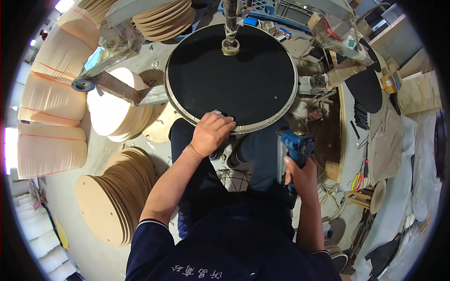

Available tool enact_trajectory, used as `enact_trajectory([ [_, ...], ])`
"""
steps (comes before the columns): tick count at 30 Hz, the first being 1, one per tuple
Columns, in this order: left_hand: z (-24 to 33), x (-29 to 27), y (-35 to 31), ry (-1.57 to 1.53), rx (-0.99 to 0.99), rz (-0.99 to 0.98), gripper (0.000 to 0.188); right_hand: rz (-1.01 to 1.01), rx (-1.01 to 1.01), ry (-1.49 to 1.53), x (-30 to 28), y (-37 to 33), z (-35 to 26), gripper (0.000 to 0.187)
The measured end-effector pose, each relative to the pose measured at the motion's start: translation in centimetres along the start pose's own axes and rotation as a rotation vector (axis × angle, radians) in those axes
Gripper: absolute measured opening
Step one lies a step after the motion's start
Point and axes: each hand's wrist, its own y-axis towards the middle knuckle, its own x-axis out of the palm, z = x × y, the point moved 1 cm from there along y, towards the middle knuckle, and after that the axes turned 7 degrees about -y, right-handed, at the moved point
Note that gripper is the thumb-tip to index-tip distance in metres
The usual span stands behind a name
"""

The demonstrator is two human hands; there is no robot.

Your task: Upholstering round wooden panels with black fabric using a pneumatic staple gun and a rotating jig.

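While the left hand (213,132) lay on the near edge of the black disc (225,89), the right hand (304,175) was wrapped around a blue handheld tool (297,142). Clock positions were taken from the disc's middle, 12 being the side farthest from the person.

Disc: lay flat in the upper middle of the view, a pale rim (169,100) running around it, its near edge over the person's knees.

Left hand: at 6 to 7 o'clock, back uppermost, fingers bent over the rim; could not tell whether they pinched anything.

Right hand: at 4 to 5 o'clock, grasping the tool by its near end, thumb on the tool's left side. Tool was apart from the disc.

Surroundings: a wrapped post (230,23) stood toward 12, with a tan ring (230,48) at its lower end; contact with the disc uncertain. Cream discs (105,110) were piled between 8 and 9, brown boards (101,206) leaned in a row at 7 to 8, and more round boards (164,23) were stacked between 10 and 11. Black strips (360,115) lay between 3 and 4; scissors (358,180) lay near 4.
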Motion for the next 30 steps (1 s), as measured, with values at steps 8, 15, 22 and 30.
enact_trajectory([
  [8, 0.6, 0.6, -0.4, -0.031, -0.003, 0.028, 0.022, -0.016, 0.030, 0.001, -0.1, 0.5, 0.0, 0.025],
  [15, 1.2, 0.8, -0.1, -0.005, -0.063, 0.014, 0.026, -0.038, 0.010, -0.018, -1.0, 1.7, -1.3, 0.027],
  [22, 2.6, -0.4, -1.0, 0.060, -0.100, -0.092, 0.039, 0.014, -0.007, -0.215, -3.2, 4.7, -2.9, 0.032],
  [30, 2.1, 0.5, -1.9, 0.106, -0.069, -0.050, 0.042, -0.010, 0.036, -0.371, -3.3, 7.7, -4.8, 0.041],
])
